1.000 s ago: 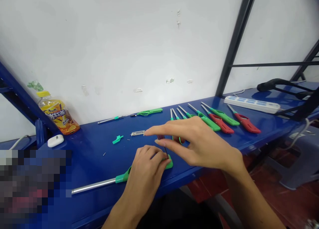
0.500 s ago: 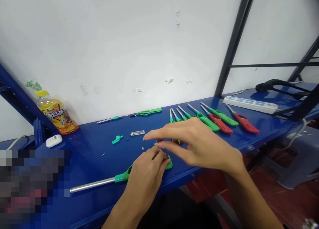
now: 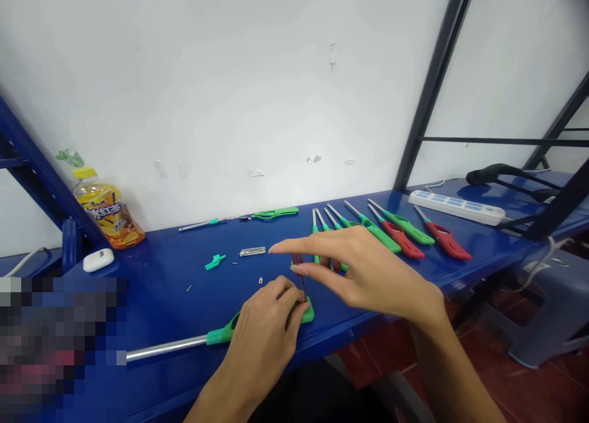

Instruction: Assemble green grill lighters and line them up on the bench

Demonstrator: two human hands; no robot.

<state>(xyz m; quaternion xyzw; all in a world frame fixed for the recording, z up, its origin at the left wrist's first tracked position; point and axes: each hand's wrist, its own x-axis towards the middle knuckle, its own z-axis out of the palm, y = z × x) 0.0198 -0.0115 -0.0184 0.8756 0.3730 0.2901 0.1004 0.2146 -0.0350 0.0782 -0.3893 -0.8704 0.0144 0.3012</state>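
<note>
A green lighter (image 3: 309,310) with a long metal tube lies at the table's front edge, and my left hand (image 3: 269,318) is closed over its handle. My right hand (image 3: 354,263) holds a small screwdriver (image 3: 299,260) by its dark red handle between thumb and fingers, index finger stretched out. The screwdriver stands nearly upright, its shaft going down to the lighter's handle beside my left fingertips; the tip is hidden. Behind lie a clear and metal part (image 3: 253,251), a teal piece (image 3: 215,262), a tiny pale part (image 3: 260,280) and a small screw (image 3: 189,288).
Several green and red lighters (image 3: 401,239) lie at the right, near a white power strip (image 3: 455,207). An opened green lighter (image 3: 276,212) rests by the wall. At the left are a bottle (image 3: 110,211) and a white case (image 3: 98,260).
The view has tilted and shifted slightly. The screwdriver's handle and shaft show more clearly between my right fingers. Both hands keep nearly the same pose.
</note>
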